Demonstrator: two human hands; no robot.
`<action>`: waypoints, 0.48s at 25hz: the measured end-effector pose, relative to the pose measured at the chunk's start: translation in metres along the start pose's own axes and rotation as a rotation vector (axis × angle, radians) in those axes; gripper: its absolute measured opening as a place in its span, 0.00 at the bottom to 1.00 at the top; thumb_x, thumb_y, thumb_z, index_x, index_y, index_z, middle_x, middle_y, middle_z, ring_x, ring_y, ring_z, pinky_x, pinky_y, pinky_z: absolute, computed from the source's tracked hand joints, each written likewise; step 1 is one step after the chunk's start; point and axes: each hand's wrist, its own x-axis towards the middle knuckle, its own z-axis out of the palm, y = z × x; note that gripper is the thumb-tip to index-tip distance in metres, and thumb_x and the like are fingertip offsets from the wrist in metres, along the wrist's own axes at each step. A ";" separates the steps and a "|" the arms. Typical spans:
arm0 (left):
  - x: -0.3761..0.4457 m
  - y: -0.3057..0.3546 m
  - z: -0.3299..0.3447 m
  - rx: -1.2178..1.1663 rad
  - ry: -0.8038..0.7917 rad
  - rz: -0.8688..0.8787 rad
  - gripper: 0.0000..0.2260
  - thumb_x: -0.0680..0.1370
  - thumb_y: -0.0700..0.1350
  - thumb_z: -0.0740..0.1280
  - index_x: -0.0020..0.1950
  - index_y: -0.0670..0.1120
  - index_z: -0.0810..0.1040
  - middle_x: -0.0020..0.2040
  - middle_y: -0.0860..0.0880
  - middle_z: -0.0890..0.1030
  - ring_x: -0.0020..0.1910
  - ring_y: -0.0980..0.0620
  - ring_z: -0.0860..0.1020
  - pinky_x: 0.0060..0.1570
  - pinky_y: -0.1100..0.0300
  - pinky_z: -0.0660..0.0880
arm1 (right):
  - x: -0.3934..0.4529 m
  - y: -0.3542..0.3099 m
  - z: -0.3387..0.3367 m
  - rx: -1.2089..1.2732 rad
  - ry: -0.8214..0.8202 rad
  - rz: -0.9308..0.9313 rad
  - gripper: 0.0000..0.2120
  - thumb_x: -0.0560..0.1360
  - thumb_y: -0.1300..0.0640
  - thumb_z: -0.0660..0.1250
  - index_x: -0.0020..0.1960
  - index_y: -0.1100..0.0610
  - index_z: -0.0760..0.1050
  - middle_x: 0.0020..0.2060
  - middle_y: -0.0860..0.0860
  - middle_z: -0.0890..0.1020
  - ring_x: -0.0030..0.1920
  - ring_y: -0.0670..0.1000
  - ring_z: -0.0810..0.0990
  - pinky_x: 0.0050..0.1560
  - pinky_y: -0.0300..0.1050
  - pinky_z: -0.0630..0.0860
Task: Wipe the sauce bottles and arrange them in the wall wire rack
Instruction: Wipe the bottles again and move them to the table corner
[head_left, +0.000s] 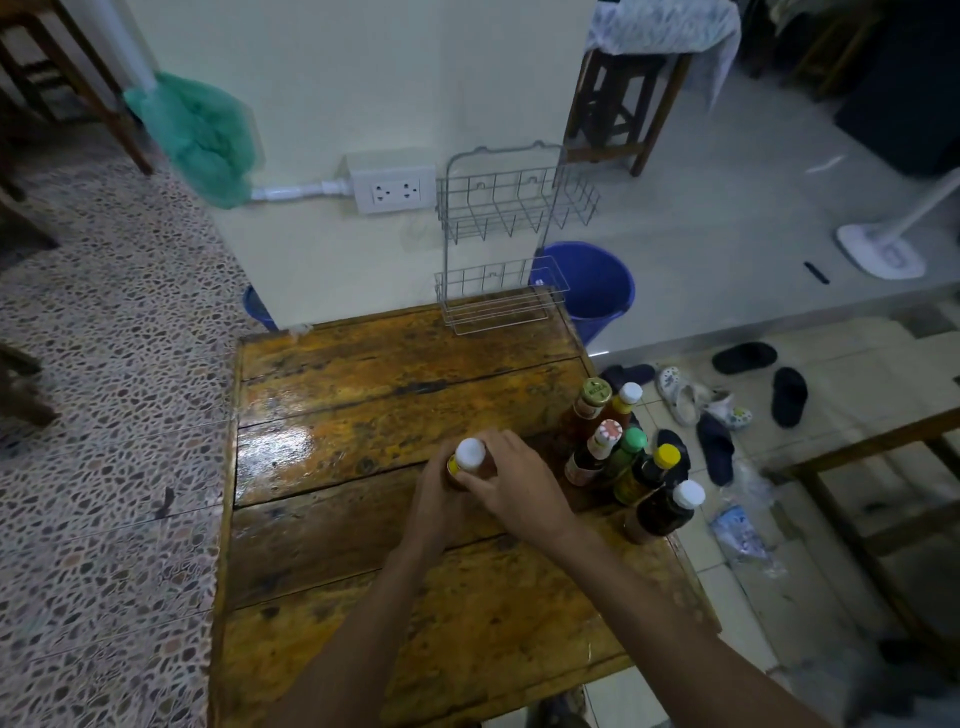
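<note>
Gripping a white-capped bottle of brown sauce (467, 462) with both hands, you keep it upright mid-way across the glossy wooden plank table (363, 519). Your left hand (434, 496) wraps the body from the near side; your right hand (511, 480) closes on it from the right. No cloth visible, maybe hidden under the palms. Six more sauce bottles (623, 457) cluster at the table's right edge. The two-tier wire wall rack (506, 234) stands empty on the pillar beyond the table's far edge.

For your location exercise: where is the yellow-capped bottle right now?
In the head view, the yellow-capped bottle stands in the cluster at the wooden table's right edge, between the green-capped bottle and the nearest white-capped dark bottle.
</note>
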 end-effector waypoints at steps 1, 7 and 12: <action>-0.001 -0.006 -0.002 0.008 -0.014 0.014 0.22 0.80 0.39 0.72 0.71 0.54 0.74 0.66 0.53 0.81 0.64 0.52 0.82 0.58 0.52 0.81 | -0.001 0.001 0.002 -0.001 -0.014 0.004 0.20 0.78 0.45 0.71 0.65 0.50 0.71 0.59 0.47 0.76 0.56 0.50 0.77 0.51 0.45 0.77; -0.003 -0.015 -0.006 0.068 0.020 0.036 0.22 0.80 0.39 0.72 0.70 0.55 0.74 0.67 0.53 0.80 0.64 0.58 0.80 0.58 0.61 0.79 | -0.003 0.004 0.014 -0.007 -0.047 0.019 0.21 0.79 0.45 0.70 0.68 0.47 0.69 0.60 0.46 0.75 0.56 0.48 0.78 0.49 0.43 0.77; -0.004 -0.014 -0.017 0.123 -0.006 0.112 0.15 0.84 0.36 0.65 0.68 0.51 0.76 0.60 0.61 0.83 0.58 0.60 0.82 0.54 0.64 0.79 | -0.006 0.006 0.026 -0.006 -0.077 0.030 0.21 0.81 0.48 0.66 0.71 0.47 0.65 0.62 0.47 0.75 0.58 0.50 0.78 0.51 0.48 0.79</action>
